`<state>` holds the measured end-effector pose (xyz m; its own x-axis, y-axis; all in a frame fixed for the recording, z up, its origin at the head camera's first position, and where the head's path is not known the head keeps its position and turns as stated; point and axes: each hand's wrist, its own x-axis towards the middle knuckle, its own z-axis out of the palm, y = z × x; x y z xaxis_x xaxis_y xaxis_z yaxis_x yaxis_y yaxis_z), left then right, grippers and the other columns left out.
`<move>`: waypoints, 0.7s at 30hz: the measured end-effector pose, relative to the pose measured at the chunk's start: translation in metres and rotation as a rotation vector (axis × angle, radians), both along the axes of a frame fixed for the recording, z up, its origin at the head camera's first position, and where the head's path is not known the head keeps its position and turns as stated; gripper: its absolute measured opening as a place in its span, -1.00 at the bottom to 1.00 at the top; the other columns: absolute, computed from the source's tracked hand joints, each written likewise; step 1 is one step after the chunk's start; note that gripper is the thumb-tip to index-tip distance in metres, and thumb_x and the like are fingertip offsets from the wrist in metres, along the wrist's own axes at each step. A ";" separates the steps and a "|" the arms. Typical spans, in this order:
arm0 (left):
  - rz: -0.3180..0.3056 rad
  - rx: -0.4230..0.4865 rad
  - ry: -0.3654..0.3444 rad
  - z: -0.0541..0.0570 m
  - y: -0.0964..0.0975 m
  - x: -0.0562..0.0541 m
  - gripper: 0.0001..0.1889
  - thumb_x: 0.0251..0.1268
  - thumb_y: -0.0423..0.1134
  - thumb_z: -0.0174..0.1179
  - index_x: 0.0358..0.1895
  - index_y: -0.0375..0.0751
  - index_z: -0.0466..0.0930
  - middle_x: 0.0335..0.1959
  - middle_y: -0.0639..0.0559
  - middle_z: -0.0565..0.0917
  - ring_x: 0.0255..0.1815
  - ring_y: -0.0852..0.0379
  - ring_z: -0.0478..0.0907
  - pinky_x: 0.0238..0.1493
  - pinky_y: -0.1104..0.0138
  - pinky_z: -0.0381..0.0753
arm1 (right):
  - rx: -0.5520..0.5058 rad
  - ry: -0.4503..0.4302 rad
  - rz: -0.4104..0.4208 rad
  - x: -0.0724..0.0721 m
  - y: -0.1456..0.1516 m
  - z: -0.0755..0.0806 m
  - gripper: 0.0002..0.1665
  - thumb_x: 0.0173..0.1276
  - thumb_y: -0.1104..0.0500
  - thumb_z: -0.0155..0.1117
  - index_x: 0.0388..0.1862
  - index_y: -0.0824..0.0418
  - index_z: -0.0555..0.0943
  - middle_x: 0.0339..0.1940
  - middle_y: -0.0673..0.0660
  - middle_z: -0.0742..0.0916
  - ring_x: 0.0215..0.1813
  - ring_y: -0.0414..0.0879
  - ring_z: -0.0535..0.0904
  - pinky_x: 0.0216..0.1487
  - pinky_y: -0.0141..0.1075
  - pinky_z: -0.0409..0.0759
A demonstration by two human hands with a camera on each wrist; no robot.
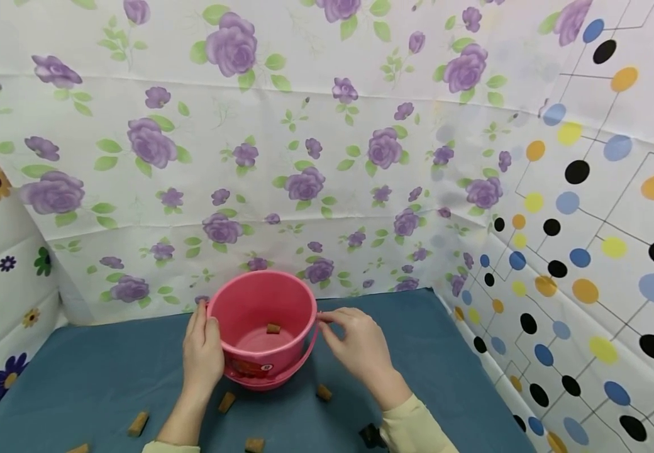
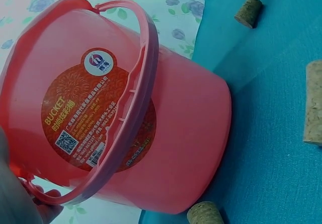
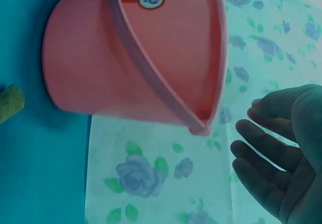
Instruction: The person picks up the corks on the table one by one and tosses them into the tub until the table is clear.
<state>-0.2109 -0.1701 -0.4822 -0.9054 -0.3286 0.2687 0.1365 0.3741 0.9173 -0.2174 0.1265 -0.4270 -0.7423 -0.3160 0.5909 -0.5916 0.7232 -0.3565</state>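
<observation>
Pink bucket (image 1: 265,352) upright on counter (image 1: 417,358), 1 cork (image 1: 273,328) inside.
L hand (image 1: 202,352) at bucket's left rim, fingers fairly straight, can't tell if gripping. R hand (image 1: 358,343) part-open, fingers loosely bent, nothing held, just beside right rim. Other corks (image 1: 227,402) in front of bucket.

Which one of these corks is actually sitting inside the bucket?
The small cork lying on the floor of the pink bucket. It's the only one visible in there; the other corks lie outside, on the blue cloth.
</observation>
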 end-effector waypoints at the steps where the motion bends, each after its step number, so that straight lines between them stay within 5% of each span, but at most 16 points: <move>1: 0.000 0.000 0.002 0.000 0.000 0.000 -0.36 0.81 -0.09 -0.23 0.76 -0.26 -0.03 0.75 -0.30 0.00 0.73 -0.35 -0.07 0.61 -0.32 0.01 | -0.004 -0.001 -0.001 0.000 0.002 -0.001 -0.84 0.45 0.11 0.54 -0.03 0.01 0.89 -0.12 -0.08 0.85 -0.19 -0.17 0.73 -0.35 -0.32 0.63; 21: -0.011 0.016 0.013 0.000 0.001 0.000 -0.37 0.81 -0.12 -0.24 0.76 -0.24 -0.05 0.76 -0.27 -0.02 0.74 -0.33 -0.10 0.62 -0.29 0.00 | 0.020 -0.105 -0.170 0.005 0.063 -0.033 -0.86 0.45 0.12 0.53 -0.05 -0.03 0.88 -0.14 -0.08 0.85 -0.16 -0.22 0.77 -0.21 -0.28 0.75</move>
<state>-0.2110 -0.1694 -0.4825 -0.9054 -0.3230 0.2755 0.1527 0.3579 0.9212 -0.2125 0.1893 -0.4596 -0.8429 -0.1922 0.5025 -0.4212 0.8169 -0.3941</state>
